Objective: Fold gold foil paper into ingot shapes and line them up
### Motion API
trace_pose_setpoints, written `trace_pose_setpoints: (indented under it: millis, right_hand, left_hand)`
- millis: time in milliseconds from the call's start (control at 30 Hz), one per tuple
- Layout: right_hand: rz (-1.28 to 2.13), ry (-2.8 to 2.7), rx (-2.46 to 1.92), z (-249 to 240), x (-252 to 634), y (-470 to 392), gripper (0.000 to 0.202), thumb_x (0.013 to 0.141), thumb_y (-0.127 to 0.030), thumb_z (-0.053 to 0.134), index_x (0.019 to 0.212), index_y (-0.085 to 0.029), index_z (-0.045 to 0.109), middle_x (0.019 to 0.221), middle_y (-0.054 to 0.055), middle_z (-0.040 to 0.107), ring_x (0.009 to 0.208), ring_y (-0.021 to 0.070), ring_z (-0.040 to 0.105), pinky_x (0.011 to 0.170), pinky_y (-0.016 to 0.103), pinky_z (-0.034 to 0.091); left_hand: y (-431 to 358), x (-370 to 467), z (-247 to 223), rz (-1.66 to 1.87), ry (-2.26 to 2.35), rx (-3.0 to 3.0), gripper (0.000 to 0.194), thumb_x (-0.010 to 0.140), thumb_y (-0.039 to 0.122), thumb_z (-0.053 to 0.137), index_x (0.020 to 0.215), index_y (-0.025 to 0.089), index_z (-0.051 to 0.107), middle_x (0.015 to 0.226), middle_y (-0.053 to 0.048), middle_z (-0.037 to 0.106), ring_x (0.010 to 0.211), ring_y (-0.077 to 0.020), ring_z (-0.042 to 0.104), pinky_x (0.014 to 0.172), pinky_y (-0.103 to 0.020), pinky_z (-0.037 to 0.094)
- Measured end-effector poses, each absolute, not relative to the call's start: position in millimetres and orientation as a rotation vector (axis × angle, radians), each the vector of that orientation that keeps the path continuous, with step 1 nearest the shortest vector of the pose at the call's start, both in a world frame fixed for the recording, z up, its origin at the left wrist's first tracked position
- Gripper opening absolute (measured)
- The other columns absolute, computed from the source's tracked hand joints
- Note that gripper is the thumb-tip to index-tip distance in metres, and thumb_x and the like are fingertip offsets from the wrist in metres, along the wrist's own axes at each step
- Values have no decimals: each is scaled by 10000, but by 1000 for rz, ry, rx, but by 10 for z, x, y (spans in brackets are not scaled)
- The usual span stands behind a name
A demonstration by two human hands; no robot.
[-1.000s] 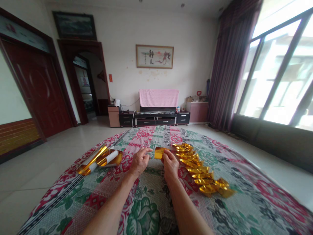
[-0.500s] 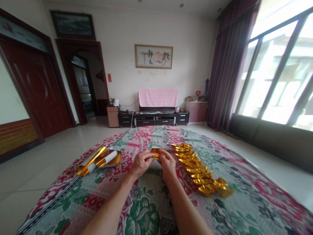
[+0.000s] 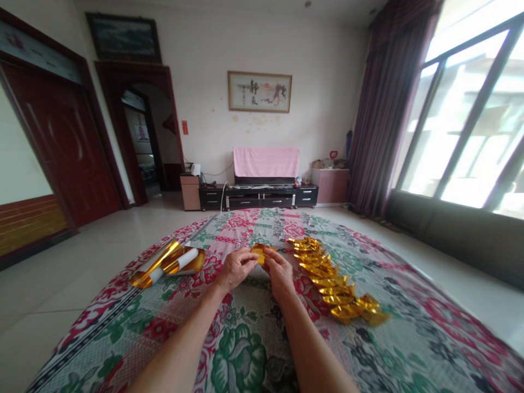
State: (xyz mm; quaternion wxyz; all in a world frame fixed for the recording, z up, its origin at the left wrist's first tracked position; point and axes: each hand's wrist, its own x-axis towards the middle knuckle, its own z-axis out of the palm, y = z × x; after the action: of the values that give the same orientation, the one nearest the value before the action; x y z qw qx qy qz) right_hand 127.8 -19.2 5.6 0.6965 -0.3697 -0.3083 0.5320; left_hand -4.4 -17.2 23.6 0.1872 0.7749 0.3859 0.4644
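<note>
Between my two hands is a small piece of gold foil paper (image 3: 262, 252), raised over the cloth. My left hand (image 3: 238, 268) pinches its left side, thumb and fingers together. On the right side my right hand (image 3: 279, 271) holds it the same way. To the right of my hands, several folded gold foil pieces (image 3: 327, 281) lie in an overlapping row that slants toward me. Left of my hands lie loosely rolled gold foil sheets (image 3: 164, 265) with white backs.
A flowered cloth (image 3: 239, 355) covers the round table under my hands. Beyond it stand a low black cabinet (image 3: 248, 202) and a screen draped with a pink towel (image 3: 266, 162). A purple curtain (image 3: 385, 109) hangs by the window at right.
The gold foil between my fingers has tilted and shows more of its surface. My fingers have shifted slightly on it. The whole view has moved a little.
</note>
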Motion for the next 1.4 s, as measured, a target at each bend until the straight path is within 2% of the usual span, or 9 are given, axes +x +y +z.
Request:
trace_pose_setpoints:
  millis: [200,400,633,900,1167,1400]
  right_hand:
    - [1226,-678,-807,66,1280,-199,242,521,-206,668,754,-150,700,642,1,661,549,93,555,580,224,448]
    - [1221,-691,-820,57,1289,-193,221,521,-203,650,731,-151,693,662,-1,665,541,81,544,551,201,433]
    - [1230,-728,-776,75,1301,-231,183,532,-232,640,701,-163,656,678,8,676,611,125,597,610,238,469]
    - [1237,-726,-769,98,1286,-246,212,538,-241,642,730,-155,664,736,31,691,695,160,629,686,281,494]
    - [1226,-716,-823,97,1320,-248,236,540,-208,616,756,-159,696,766,27,694,664,128,607,604,224,472]
    - [1200,-750,-845,103,1316,-265,222,543,-221,616,742,-169,702,806,34,693,678,133,604,595,224,470]
  left_hand:
    - [-174,-26,239,1268,1022,2146,225,702,187,596,912,186,679,821,-25,615,744,-119,587,690,-212,478]
    - [-136,-27,201,1255,1079,2161,166,720,218,587,840,185,696,764,-18,601,700,-115,575,672,-220,465]
    - [-135,-25,198,1213,1012,2144,178,710,232,600,854,201,699,896,-41,641,841,-150,589,775,-248,461]
    - [-180,-20,219,1232,1057,2143,172,711,272,604,830,208,711,785,-19,623,715,-123,584,666,-215,467]
    - [-179,20,211,1311,1108,1997,161,707,267,590,757,171,709,792,-30,658,747,-145,598,707,-238,467]
    - [-144,79,129,1362,1111,1687,203,664,297,611,774,138,672,673,-13,650,605,-123,577,586,-222,454]
